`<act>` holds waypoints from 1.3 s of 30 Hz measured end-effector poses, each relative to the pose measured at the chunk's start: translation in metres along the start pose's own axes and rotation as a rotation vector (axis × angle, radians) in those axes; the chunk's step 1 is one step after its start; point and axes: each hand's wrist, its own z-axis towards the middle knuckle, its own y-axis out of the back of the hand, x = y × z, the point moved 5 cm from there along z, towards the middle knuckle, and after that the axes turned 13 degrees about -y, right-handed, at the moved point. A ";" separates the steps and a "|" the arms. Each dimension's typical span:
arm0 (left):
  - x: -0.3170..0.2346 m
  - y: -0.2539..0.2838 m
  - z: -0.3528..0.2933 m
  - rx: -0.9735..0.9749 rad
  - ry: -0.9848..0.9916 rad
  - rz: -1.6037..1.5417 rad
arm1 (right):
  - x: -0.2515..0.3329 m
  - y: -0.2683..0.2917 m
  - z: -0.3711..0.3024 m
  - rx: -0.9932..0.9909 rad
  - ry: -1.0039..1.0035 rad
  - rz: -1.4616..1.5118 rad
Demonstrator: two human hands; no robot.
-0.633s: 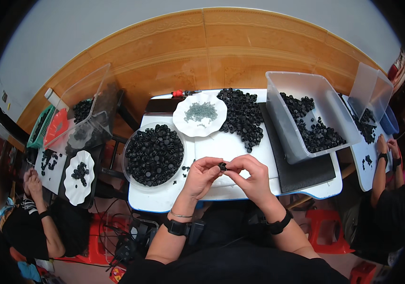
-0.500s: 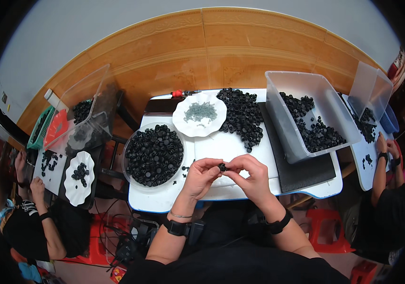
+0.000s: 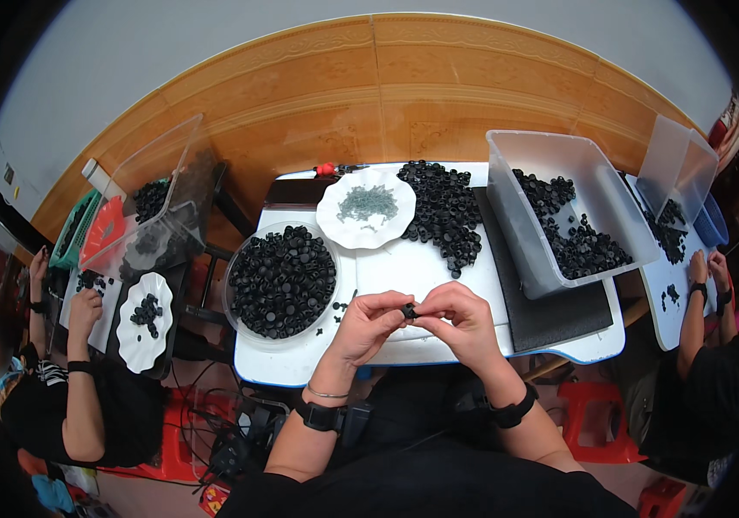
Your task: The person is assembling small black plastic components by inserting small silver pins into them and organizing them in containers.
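Clock face centred on your hands. Your left hand and right hand meet at the table's near edge, thumbs and forefingers of both pinched on one small black plastic part — its detail too small to read. At 9 o'clock, a round clear tub of black caps; at 3, a black mat. Farther: clear bin at 2, heaped black caps at 12–1, scalloped white plate of translucent bits at 11.
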 end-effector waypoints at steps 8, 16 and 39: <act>-0.003 -0.004 0.000 0.040 0.002 0.019 | 0.000 -0.002 -0.002 0.030 -0.058 -0.001; -0.010 -0.010 0.001 0.085 -0.011 0.029 | -0.003 -0.003 -0.003 0.043 -0.053 0.072; -0.004 -0.009 0.002 -0.009 0.032 -0.029 | 0.011 -0.003 -0.006 -0.102 0.077 -0.167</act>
